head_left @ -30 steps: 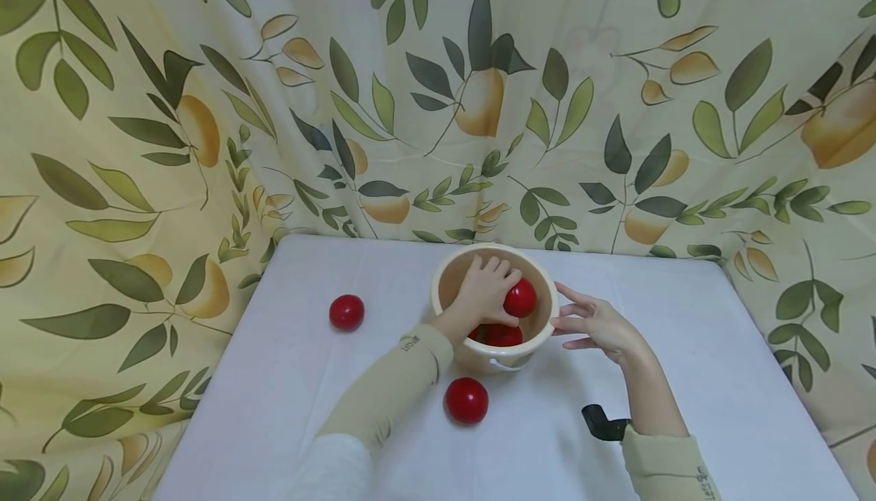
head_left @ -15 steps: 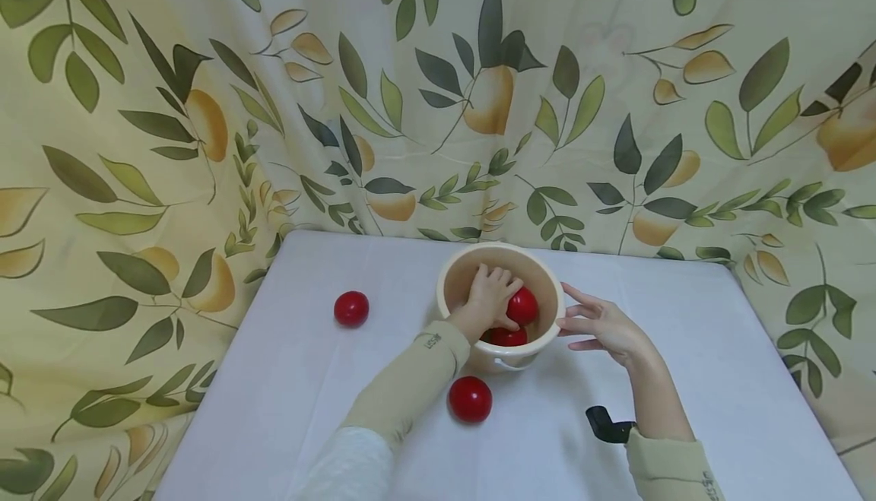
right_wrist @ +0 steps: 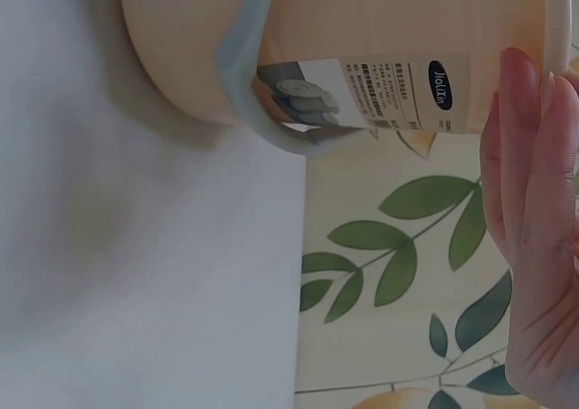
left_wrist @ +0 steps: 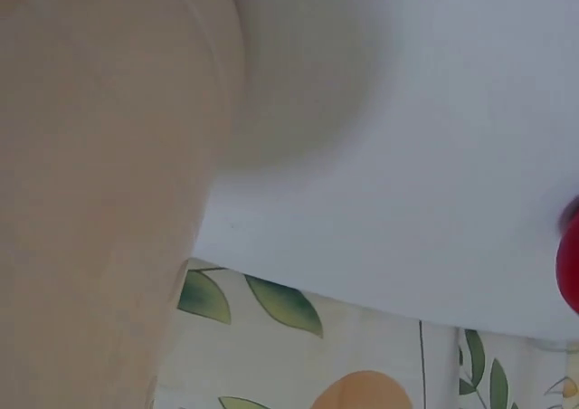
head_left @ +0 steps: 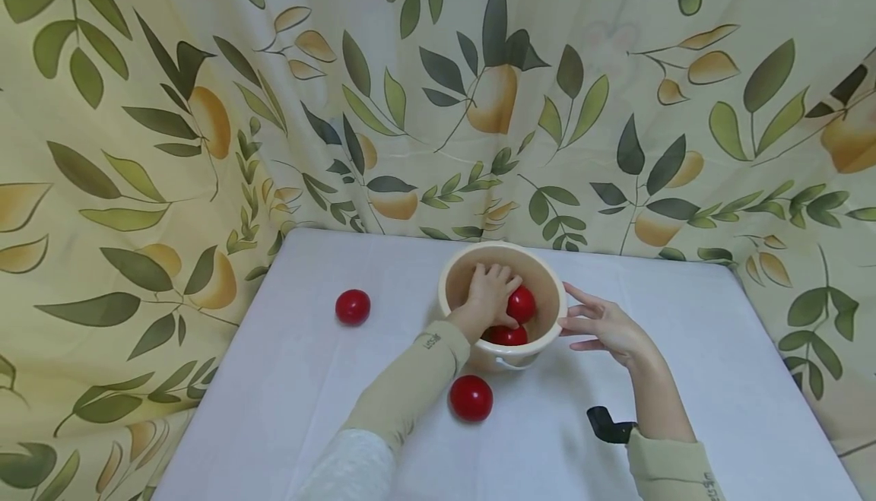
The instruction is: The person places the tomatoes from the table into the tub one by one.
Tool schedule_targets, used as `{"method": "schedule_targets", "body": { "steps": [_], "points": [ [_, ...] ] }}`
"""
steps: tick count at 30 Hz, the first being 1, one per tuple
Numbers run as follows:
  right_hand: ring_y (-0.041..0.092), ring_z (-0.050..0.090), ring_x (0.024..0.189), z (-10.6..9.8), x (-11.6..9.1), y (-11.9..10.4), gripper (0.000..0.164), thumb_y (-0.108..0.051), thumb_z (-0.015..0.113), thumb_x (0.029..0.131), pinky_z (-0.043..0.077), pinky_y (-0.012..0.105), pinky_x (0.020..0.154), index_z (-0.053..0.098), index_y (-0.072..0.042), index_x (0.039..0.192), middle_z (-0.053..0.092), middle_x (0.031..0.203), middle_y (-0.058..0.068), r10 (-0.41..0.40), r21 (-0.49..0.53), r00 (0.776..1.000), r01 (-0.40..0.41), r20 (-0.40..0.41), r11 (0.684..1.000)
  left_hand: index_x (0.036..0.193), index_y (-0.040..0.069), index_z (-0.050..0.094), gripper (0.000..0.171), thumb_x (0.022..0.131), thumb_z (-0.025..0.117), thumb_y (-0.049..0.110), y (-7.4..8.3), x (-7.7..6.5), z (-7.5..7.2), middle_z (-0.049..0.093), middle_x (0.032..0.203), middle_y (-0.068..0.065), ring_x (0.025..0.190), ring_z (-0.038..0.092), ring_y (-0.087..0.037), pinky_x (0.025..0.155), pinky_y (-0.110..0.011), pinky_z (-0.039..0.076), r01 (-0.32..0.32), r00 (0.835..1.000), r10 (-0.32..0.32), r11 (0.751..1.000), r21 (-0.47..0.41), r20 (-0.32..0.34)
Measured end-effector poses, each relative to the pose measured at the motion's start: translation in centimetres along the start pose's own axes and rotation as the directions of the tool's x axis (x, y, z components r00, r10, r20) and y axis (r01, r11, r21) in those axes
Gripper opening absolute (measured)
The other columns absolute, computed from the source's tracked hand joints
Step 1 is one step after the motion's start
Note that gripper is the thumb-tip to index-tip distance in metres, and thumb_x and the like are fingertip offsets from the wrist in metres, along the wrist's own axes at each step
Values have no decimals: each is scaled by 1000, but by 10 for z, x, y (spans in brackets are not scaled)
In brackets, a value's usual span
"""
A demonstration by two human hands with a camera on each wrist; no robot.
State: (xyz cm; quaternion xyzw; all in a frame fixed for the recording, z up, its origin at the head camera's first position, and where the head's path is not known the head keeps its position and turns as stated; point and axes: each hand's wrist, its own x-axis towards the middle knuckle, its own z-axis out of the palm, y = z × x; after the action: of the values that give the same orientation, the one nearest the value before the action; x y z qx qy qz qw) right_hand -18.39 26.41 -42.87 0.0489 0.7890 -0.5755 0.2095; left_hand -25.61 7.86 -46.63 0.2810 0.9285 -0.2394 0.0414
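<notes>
The cream bucket (head_left: 457, 267) stands on the table, with my left hand (head_left: 487, 294) reaching down inside it. That hand's fingers and thumb are around a red apple (head_left: 522, 305). Below it another red apple (head_left: 505, 335) lies in the bucket, partly hidden by the hand. At the bucket's right side, the straight fingers of my right hand (head_left: 605, 328) touch the rim; in the right wrist view they lie against the outer wall (right_wrist: 389, 29). Two more red apples are outside: one in front of the bucket (head_left: 471, 398), one to its left (head_left: 352, 308).
A white cloth covers the table (head_left: 684, 334). Behind and to the sides hangs a curtain (head_left: 438, 106) printed with leaves and fruit. The bucket's pale handle (right_wrist: 240, 56) hangs down its side. A black wrist mount (head_left: 609, 425) sticks out from the right sleeve.
My left hand has lowered deeper into the bucket with the apple. The right hand keeps its place at the rim. The whole head view has shifted slightly.
</notes>
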Motion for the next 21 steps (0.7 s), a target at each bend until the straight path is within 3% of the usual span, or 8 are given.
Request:
{"method": "schedule_targets", "body": {
  "steps": [4, 7, 9, 11, 14, 16, 21],
  "points": [
    [16, 66, 85, -1, 0, 0, 78, -20, 65, 85, 56, 34, 69, 17, -15, 147, 56, 105, 11, -3, 6, 1000, 3, 11, 1000, 140, 32, 25, 79, 75, 43, 74, -4, -1, -4, 33, 134, 4, 123, 29, -16, 100, -41, 32, -47, 995, 41, 997, -60, -89],
    [17, 66, 86, -1, 0, 0, 77, -20, 64, 86, 56, 34, 69, 17, -15, 147, 56, 105, 10, -5, 7, 1000, 5, 16, 1000, 138, 30, 29, 74, 78, 45, 68, -8, -4, -8, 34, 135, 3, 123, 30, -16, 102, -43, 32, -85, 974, 52, 986, -142, -222],
    [17, 66, 86, -1, 0, 0, 77, -20, 64, 86, 56, 35, 69, 17, -14, 147, 56, 105, 11, -5, 5, 1000, 5, 16, 1000, 136, 28, 34, 69, 79, 46, 64, -12, -7, -10, 37, 133, 3, 122, 32, -16, 102, -42, 32, -111, 937, 38, 975, -193, -346],
    [17, 66, 86, -1, -1, 0, 78, -20, 64, 86, 56, 34, 70, 17, -15, 147, 56, 104, 10, -4, 4, 1000, 4, 14, 1000, 133, 27, 38, 65, 80, 47, 62, -16, -11, -12, 41, 130, 4, 120, 34, -16, 102, -41, 32, -136, 888, 14, 963, -233, -460],
    [18, 66, 87, -1, -1, -1, 78, -21, 65, 85, 56, 34, 70, 17, -15, 147, 57, 101, 8, -5, 4, 1000, 5, 12, 1000, 130, 24, 43, 61, 80, 47, 60, -24, -19, -13, 44, 126, 3, 118, 36, -16, 100, -40, 33, -157, 820, -15, 955, -251, -572],
    [18, 66, 86, -1, 0, -1, 78, -20, 65, 85, 56, 34, 69, 18, -15, 146, 58, 98, 6, -6, 8, 1000, 6, 11, 1000, 127, 23, 46, 59, 80, 48, 58, -29, -26, -11, 45, 125, 3, 117, 38, -17, 99, -41, 34, -168, 789, -30, 950, -263, -613],
    [15, 66, 84, -2, 0, -1, 77, -18, 65, 85, 56, 35, 68, 19, -14, 146, 58, 95, 4, -6, 21, 1000, 6, 9, 1000, 123, 21, 50, 55, 79, 51, 54, -47, -41, -1, 49, 124, 0, 116, 42, -20, 98, -42, 35, -167, 743, -84, 937, -306, -664]
  ]
}}
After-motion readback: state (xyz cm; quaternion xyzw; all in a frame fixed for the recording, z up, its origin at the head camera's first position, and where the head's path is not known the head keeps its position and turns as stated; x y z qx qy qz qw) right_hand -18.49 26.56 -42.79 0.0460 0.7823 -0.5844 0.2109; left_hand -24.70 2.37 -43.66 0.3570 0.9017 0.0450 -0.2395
